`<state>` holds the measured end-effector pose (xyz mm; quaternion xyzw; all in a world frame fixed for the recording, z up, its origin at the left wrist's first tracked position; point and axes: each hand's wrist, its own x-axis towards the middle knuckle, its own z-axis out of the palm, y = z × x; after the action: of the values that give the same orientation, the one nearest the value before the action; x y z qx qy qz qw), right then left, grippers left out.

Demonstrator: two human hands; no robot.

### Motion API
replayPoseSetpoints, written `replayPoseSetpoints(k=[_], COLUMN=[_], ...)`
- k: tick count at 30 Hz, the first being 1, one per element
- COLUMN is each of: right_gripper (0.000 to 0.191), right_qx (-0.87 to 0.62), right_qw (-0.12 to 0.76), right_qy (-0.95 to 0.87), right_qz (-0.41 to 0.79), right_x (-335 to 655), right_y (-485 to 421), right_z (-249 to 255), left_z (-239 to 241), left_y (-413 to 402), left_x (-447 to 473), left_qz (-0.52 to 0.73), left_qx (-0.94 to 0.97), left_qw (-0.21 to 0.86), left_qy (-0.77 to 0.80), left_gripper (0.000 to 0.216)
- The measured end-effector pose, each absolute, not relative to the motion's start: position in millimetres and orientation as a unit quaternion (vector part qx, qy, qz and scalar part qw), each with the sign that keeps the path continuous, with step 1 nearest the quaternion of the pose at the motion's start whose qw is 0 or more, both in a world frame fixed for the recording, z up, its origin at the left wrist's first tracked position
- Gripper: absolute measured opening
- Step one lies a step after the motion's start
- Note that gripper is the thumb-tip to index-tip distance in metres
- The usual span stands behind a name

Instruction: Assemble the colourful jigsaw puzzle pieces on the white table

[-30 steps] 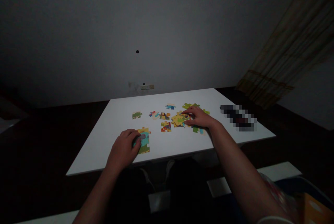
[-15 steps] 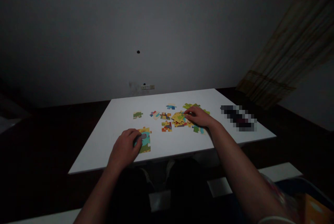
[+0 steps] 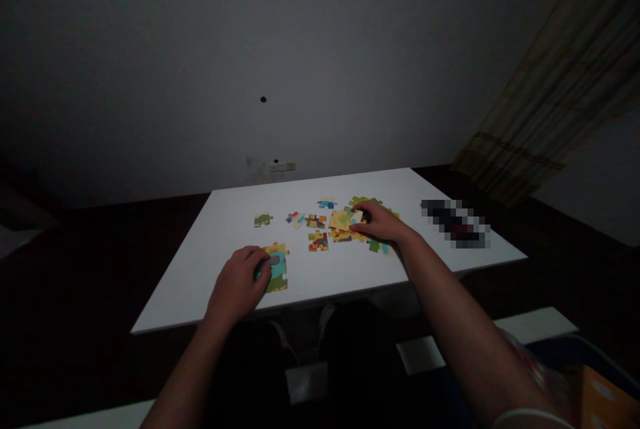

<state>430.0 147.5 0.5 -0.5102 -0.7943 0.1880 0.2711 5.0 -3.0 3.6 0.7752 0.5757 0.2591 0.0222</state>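
At the table's near left, my left hand [image 3: 240, 281] rests with curved fingers, thumb apart, on the left side of a block of joined puzzle pieces [image 3: 279, 272]. The block shows yellow, turquoise and green, and the hand covers part of it. My right hand [image 3: 381, 221] is over a heap of mostly yellow puzzle pieces [image 3: 345, 234]. Between its thumb and fingers is a pale puzzle piece [image 3: 357, 216] with some blue, partly hidden by the fingers.
Loose pieces lie around the white table [image 3: 200, 249]: a green one [image 3: 262, 219], a blue and white one [image 3: 327, 202], a red and yellow one [image 3: 319, 241]. More green pieces [image 3: 381, 246] lie by my right wrist. A blurred dark object [image 3: 455, 224] is at the right.
My right thumb and fingers have closed around a pale piece at the heap, and pieces there have shifted. My left hand stays on the joined block.
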Motion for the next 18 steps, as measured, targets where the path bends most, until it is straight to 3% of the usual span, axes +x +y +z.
replayPoseSetpoints(k=[7,11,18], right_gripper=[0.036,0.038,0.04], right_qx=[-0.565,-0.598,-0.659], right_qw=[0.321,0.333,0.264], right_qy=[-0.743,-0.717,-0.704], right_qz=[0.162,0.131,0.002], right_x=[430,432,443], right_y=[147,151,154], right_z=[5,2,-1], left_z=[6,4,2], left_y=[-3,-3,-2], left_x=[6,5,4], left_qz=[0.263,0.258,0.265], left_qx=[0.775,0.775,0.775], left_qw=[0.025,0.029,0.032], left_qy=[0.574,0.576,0.573], left_gripper=[0.023,0.025,0.025])
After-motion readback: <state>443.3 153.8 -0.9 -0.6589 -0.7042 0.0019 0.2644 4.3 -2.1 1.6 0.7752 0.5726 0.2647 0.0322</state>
